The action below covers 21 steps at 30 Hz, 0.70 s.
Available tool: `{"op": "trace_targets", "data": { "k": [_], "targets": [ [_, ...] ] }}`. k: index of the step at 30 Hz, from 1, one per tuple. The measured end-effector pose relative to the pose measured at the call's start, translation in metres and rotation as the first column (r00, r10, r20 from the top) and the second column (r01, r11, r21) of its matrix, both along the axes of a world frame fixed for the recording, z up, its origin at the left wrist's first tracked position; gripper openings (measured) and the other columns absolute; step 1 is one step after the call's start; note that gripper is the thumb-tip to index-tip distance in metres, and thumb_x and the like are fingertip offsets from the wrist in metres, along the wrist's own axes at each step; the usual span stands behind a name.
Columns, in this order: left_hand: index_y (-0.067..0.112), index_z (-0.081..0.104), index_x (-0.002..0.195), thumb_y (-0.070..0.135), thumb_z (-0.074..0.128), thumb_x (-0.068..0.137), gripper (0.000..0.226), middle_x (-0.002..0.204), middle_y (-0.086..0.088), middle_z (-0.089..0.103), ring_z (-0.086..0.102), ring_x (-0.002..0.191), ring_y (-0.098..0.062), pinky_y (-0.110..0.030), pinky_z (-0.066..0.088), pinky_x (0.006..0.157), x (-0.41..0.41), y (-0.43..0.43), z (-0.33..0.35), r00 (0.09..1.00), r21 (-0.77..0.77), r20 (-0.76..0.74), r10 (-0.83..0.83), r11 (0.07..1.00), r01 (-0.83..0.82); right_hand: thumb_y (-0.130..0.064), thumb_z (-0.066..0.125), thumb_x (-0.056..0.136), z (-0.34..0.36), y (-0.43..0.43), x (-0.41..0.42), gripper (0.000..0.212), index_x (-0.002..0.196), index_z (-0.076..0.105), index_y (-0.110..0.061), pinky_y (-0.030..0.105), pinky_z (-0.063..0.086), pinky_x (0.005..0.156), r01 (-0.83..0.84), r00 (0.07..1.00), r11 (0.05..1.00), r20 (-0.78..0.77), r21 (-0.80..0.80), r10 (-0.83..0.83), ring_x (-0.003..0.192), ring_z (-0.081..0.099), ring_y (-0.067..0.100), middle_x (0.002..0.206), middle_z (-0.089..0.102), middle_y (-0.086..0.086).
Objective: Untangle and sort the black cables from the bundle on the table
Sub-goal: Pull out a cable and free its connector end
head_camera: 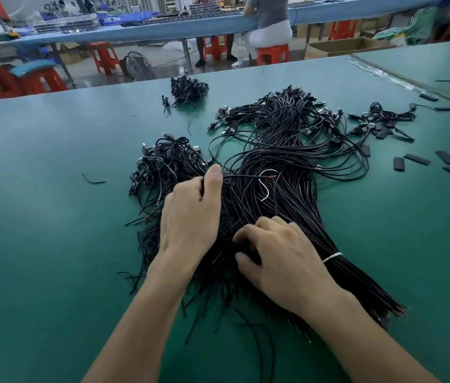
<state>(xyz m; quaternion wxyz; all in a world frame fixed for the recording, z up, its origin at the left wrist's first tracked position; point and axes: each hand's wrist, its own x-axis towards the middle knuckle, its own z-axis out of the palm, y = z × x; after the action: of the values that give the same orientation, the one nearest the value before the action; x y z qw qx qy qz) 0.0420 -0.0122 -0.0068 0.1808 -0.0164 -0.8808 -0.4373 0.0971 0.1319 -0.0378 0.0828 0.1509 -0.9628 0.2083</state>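
Grips with the left hand point(190, 214) several strands at the left edge of the cable bundle point(281, 150), fingers curled in, thumb stretched upward. Clutches with the right hand point(281, 252) strands lower in the same bundle, fingers bent around them. Lies in the centre of the green table point(52, 244), long axis running from the cut ends at lower right of the frame up to the plugs fanned out at upper centre. Bound by a white tie point(332, 257) just right of the right hand. Left of the bundle, a tangled pile point(163, 161); further up, a small pile point(187, 89). At upper right, an open cardboard box point(348, 47), contents not visible.
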Motion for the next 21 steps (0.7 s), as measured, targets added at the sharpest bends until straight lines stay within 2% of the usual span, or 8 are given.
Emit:
{"op": "trace_targets", "data": {
  "k": [4,8,13,18,21],
  "targets": [
    [0.024,0.034,0.046,0.055,0.039,0.099,0.062,0.039,0.008,0.027,0.024,0.04,-0.012,-0.031,0.024,0.047,-0.001,-0.001,0.001,0.999,0.08,0.003,0.035,0.996,-0.035,-0.034,0.047,0.096,0.001,0.005,-0.001,0.032,0.123,0.064,-0.034,0.028,0.037,0.098,-0.014,0.998,0.999,0.057,-0.04,0.017,0.104,0.048,0.01,0.105,0.059,-0.013],
    [0.021,0.028,0.044,0.06,0.038,0.095,0.065,0.04,0.009,0.022,0.018,0.04,-0.011,-0.031,0.02,0.048,-0.003,-0.004,0.002,0.999,0.177,0.031,0.014,0.984,-0.019,-0.028,0.053,0.095,-0.001,0.008,-0.001,0.034,0.128,0.063,-0.034,0.023,0.04,0.09,-0.048,0.997,0.999,0.057,-0.011,0.048,0.101,0.047,0.009,0.1,0.045,-0.015],
    [0.022,0.027,0.042,0.057,0.038,0.099,0.068,0.04,0.01,0.022,0.018,0.037,-0.01,-0.03,0.018,0.046,-0.005,-0.002,0.001,0.997,0.204,0.069,-0.017,0.979,0.003,-0.037,0.063,0.094,-0.003,0.007,-0.007,0.02,0.113,0.071,-0.036,0.02,0.037,0.074,-0.03,0.999,0.999,0.037,-0.034,0.032,0.088,0.048,0.006,0.094,0.047,-0.016],
    [0.022,0.029,0.043,0.062,0.034,0.096,0.067,0.041,0.01,0.023,0.018,0.037,-0.01,-0.03,0.018,0.047,-0.005,-0.001,0.0,0.996,0.215,0.081,-0.043,0.976,0.025,-0.036,0.064,0.094,-0.006,0.003,-0.011,0.012,0.1,0.073,-0.031,0.028,0.048,0.07,-0.031,0.999,0.999,-0.039,-0.032,0.03,0.09,0.052,0.01,0.091,0.05,-0.012],
    [0.023,0.028,0.043,0.068,0.032,0.091,0.066,0.041,0.011,0.025,0.019,0.037,-0.009,-0.03,0.02,0.046,-0.005,0.0,0.0,0.994,0.234,0.09,-0.059,0.972,0.036,-0.036,0.058,0.097,-0.009,0.003,-0.012,0.014,0.098,0.069,-0.027,0.027,0.046,0.067,-0.03,0.998,0.999,-0.058,-0.029,0.028,0.091,0.052,0.011,0.092,0.049,-0.012]
  ]
}}
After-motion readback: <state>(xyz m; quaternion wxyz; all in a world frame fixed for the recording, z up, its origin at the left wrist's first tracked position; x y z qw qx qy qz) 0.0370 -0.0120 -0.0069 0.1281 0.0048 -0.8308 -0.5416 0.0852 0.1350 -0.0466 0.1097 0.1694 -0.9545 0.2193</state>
